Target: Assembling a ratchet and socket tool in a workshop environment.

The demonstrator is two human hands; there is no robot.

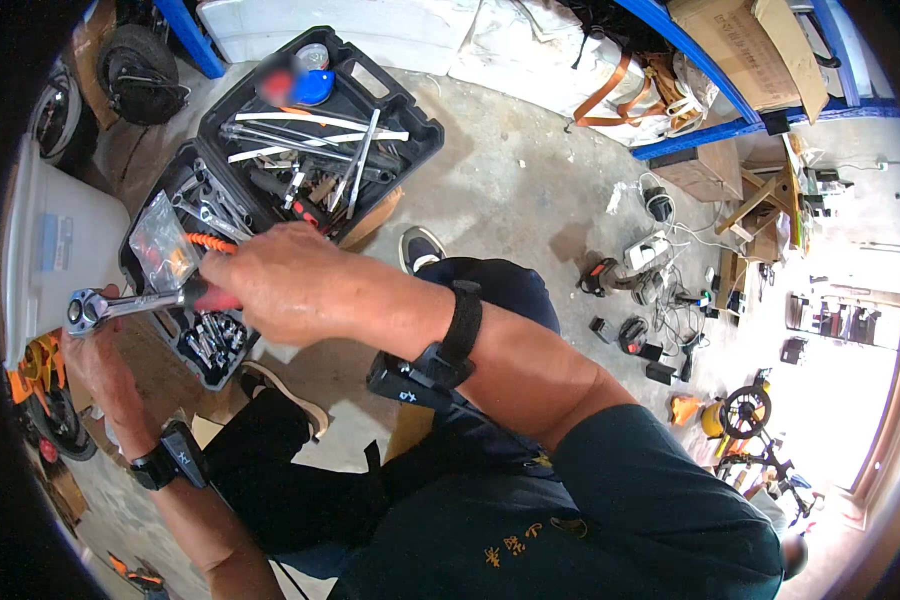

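My right hand (280, 280) is closed round the red and black handle of a ratchet wrench (148, 303). The chrome shaft points left, toward my left hand (100, 365). Fingers of that hand curl up around the ratchet's round head from below; the head partly hides them. Beyond my hands lies an open black tool case (425, 138). Several combination wrenches (215, 208), a clear plastic bag (160, 240) and small chrome sockets (215, 340) lie in its nearer half. An orange twisted piece (210, 243) shows just past my right knuckles.
Long metal bars and loose tools fill the case's far half, beside a blue round item (315, 88). A white plastic bin (65, 240) stands close on the left. Cables and a power strip (646, 250) lie on the floor at right, below blue shelving (700, 60).
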